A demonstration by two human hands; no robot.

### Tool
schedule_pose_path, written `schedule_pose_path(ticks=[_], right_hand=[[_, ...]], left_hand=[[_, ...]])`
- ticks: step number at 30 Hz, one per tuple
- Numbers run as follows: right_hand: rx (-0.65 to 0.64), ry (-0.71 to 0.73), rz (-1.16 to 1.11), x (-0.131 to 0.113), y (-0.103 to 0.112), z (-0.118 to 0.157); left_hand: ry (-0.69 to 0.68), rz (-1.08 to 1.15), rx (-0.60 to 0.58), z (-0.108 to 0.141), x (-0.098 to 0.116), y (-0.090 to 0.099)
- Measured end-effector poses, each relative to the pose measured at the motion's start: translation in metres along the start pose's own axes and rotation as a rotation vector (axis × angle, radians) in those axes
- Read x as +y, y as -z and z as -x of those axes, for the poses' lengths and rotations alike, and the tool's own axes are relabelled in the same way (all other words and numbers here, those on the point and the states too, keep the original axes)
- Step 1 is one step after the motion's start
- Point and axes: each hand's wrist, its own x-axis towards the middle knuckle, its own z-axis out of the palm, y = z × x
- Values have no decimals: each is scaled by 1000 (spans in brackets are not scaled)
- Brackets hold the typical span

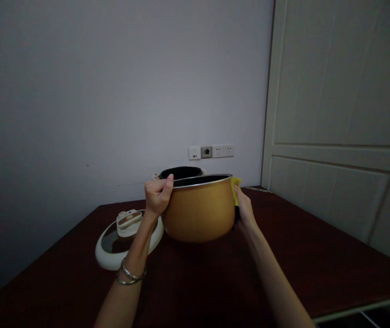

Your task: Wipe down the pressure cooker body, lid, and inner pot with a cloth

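A gold pot [200,212] with a dark inside and a silver rim is held up over the dark red table, slightly tilted. My left hand [158,195] grips its left rim, thumb on top and fingers curled. At the pot's right side my right hand [245,207] presses a yellow cloth [235,183] with a black part against the wall. Behind the pot, a second black-rimmed vessel [181,172] shows only its upper part. A glass lid [107,258] with a white rim and a white and brown handle lies on the table to the left.
The dark red table [283,246] reaches back to a pale wall, where switches and sockets [223,151] are mounted. A white panelled door [331,118] stands along the right. A thin flat item [258,189] lies at the table's back right.
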Motion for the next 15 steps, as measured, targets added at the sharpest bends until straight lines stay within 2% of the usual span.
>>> schedule_pose_path(ticks=[4,8,11,15], right_hand=[[-40,-131,-43,9,6,-4],[-84,-194,-69,9,7,0],[-163,-110,-110,-1,4,7],[-296,70,-159,-23,1,13]], left_hand=[[-41,18,-22,-1,3,2],[-29,49,-34,-1,-2,6],[60,116,24,0,-13,9],[205,344,100,1,-24,13]])
